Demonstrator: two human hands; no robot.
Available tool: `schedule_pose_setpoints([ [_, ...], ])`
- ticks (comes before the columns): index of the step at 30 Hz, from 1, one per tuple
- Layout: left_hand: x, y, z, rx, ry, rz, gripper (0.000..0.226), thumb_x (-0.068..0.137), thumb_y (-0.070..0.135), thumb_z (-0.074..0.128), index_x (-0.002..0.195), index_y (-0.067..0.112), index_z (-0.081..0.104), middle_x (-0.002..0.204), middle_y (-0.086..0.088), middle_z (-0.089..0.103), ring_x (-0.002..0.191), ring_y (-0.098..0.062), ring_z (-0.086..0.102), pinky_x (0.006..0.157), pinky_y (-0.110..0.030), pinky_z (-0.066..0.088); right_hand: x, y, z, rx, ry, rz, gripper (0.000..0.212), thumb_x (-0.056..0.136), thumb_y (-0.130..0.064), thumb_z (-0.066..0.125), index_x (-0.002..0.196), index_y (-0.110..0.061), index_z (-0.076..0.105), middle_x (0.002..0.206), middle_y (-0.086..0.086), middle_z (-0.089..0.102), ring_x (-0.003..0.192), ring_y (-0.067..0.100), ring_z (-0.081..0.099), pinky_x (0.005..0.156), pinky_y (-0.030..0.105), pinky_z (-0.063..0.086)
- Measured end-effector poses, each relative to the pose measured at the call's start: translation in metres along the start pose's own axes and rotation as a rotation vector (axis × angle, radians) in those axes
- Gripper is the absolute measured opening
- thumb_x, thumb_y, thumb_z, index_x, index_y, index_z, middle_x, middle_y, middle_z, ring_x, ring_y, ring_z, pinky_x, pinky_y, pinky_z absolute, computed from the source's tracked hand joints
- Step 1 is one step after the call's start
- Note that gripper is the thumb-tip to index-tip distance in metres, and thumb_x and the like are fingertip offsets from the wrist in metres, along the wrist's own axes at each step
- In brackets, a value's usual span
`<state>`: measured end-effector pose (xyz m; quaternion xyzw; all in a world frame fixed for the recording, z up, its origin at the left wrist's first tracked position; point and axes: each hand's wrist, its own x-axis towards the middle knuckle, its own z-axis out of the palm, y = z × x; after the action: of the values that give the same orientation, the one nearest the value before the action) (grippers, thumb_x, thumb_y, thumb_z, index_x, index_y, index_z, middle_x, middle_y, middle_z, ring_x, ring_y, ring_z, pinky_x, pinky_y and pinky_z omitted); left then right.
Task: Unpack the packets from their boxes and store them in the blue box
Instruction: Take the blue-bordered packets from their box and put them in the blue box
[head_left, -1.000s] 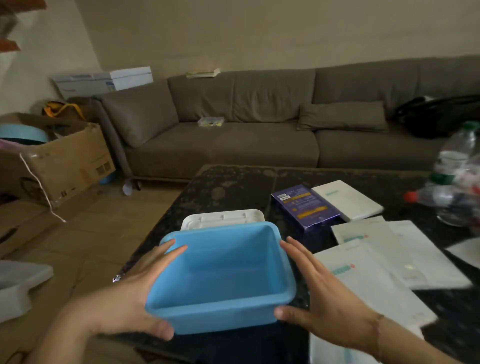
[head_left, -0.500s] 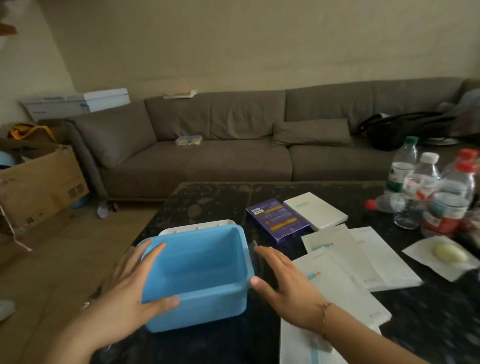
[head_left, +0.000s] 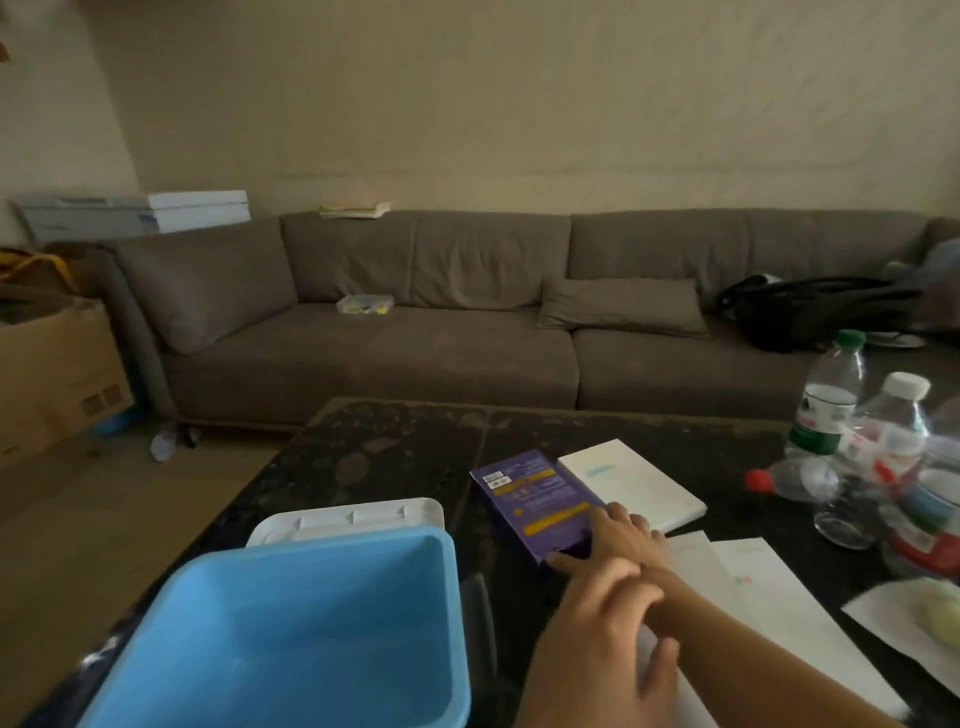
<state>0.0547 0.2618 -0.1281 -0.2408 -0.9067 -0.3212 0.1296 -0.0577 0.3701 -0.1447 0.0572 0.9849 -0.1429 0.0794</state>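
Dark table (head_left: 395, 447) holds one blue box (head_left: 291, 639), two packet boxes; right hand (head_left: 626, 535) grips purple one (head_left: 540, 499), left hand (head_left: 597, 639) open.

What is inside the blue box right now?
The blue box looks empty: bare blue floor and walls, no packets. Its near end runs out of frame, so that part cannot be checked. The white lid lies behind it.

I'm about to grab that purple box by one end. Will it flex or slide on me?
The purple box looks like thin printed carton lying flat on the dark table, so it is probably light and may give a little under a pinch. Its glossy-looking face could be slightly slippery. The right hand already rests on its near end; being flat, it should not roll.
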Motion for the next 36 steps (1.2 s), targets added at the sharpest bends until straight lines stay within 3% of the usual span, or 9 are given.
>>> schedule_pose_setpoints([
  [2, 0.005, -0.015, 0.018, -0.067, -0.132, -0.221, 0.066, 0.086, 0.075, 0.031, 0.141, 0.040, 0.040, 0.156, 0.021, 0.022, 0.143, 0.000, 0.020, 0.119, -0.023, 0.023, 0.015, -0.004, 0.005, -0.037, -0.026, 0.044, 0.100, 0.064, -0.087, 0.054, 0.141, -0.026, 0.034, 0.143, 0.006, 0.042, 0.133, 0.032, 0.036, 0.106, 0.050, 0.033],
  [5, 0.001, -0.037, 0.037, -0.282, 0.013, -0.472, 0.108, 0.056, 0.097, 0.011, 0.142, 0.038, 0.034, 0.157, 0.018, 0.020, 0.144, -0.003, 0.019, 0.118, -0.023, 0.023, 0.029, -0.010, 0.010, -0.069, 0.017, 0.111, 0.110, 0.060, -0.092, 0.050, 0.144, -0.024, 0.030, 0.145, 0.009, 0.041, 0.133, 0.033, 0.035, 0.103, 0.048, 0.035],
  [8, 0.001, -0.047, 0.040, -0.366, 0.056, -0.630, 0.065, 0.090, 0.064, 0.046, 0.146, 0.034, 0.029, 0.158, 0.010, 0.023, 0.144, -0.008, 0.023, 0.119, -0.030, 0.028, 0.037, -0.013, 0.012, -0.109, 0.058, 0.124, 0.110, 0.060, -0.090, 0.052, 0.146, -0.025, 0.029, 0.146, 0.009, 0.039, 0.132, 0.032, 0.036, 0.102, 0.045, 0.037],
  [13, 0.012, -0.057, 0.038, -0.477, 0.041, -0.751, 0.074, 0.098, 0.053, 0.042, 0.155, 0.030, -0.001, 0.159, 0.000, 0.022, 0.144, -0.017, 0.029, 0.117, -0.033, 0.028, 0.041, -0.015, 0.016, -0.127, 0.085, 0.168, 0.103, 0.063, -0.089, 0.053, 0.139, -0.021, 0.041, 0.139, 0.007, 0.045, 0.125, 0.028, 0.043, 0.097, 0.039, 0.041],
  [18, 0.025, -0.058, 0.037, -0.595, 0.062, -0.782, 0.075, 0.100, 0.053, 0.038, 0.155, 0.027, -0.006, 0.160, 0.002, 0.027, 0.147, -0.019, 0.023, 0.116, -0.037, 0.027, 0.046, -0.011, 0.017, -0.125, 0.056, 0.224, 0.088, 0.071, -0.085, 0.048, 0.132, -0.022, 0.053, 0.135, 0.007, 0.051, 0.122, 0.028, 0.043, 0.097, 0.038, 0.038],
  [23, 0.024, -0.052, 0.034, -0.636, 0.180, -0.770, 0.067, 0.099, 0.047, 0.044, 0.155, 0.026, 0.015, 0.155, 0.002, 0.034, 0.142, -0.017, 0.030, 0.114, -0.034, 0.030, 0.037, -0.009, 0.008, 0.070, 0.085, 0.236, 0.076, 0.076, -0.078, 0.053, 0.127, -0.021, 0.051, 0.130, 0.007, 0.053, 0.122, 0.029, 0.041, 0.097, 0.041, 0.037],
  [28, 0.021, -0.041, 0.024, -0.733, 0.311, -0.657, 0.056, 0.098, 0.042, 0.050, 0.149, 0.030, 0.029, 0.151, 0.008, 0.037, 0.137, -0.014, 0.038, 0.114, -0.038, 0.036, 0.021, -0.008, -0.002, 0.905, 0.193, 0.227, 0.034, 0.092, -0.032, 0.064, 0.120, -0.021, 0.047, 0.122, 0.010, 0.061, 0.104, 0.026, 0.061, 0.090, 0.041, 0.055],
  [31, 0.014, -0.026, 0.017, -0.741, 0.191, -0.593, 0.058, 0.097, 0.049, 0.050, 0.148, 0.034, 0.027, 0.151, 0.013, 0.039, 0.135, -0.007, 0.040, 0.113, -0.032, 0.035, 0.011, 0.004, -0.010, 1.302, 0.246, 0.336, 0.028, 0.093, -0.019, 0.062, 0.117, -0.025, 0.049, 0.112, 0.011, 0.062, 0.092, 0.027, 0.066, 0.076, 0.041, 0.062],
  [36, -0.009, -0.004, 0.010, -0.531, 0.007, -0.330, 0.040, 0.093, 0.047, 0.058, 0.130, 0.035, 0.051, 0.131, 0.018, 0.055, 0.114, 0.002, 0.053, 0.084, -0.003, 0.041, -0.033, 0.040, -0.034, 1.174, 0.558, 0.151, 0.035, 0.090, -0.009, 0.059, 0.125, -0.012, 0.058, 0.093, 0.010, 0.067, 0.079, 0.022, 0.064, 0.072, 0.041, 0.059],
])
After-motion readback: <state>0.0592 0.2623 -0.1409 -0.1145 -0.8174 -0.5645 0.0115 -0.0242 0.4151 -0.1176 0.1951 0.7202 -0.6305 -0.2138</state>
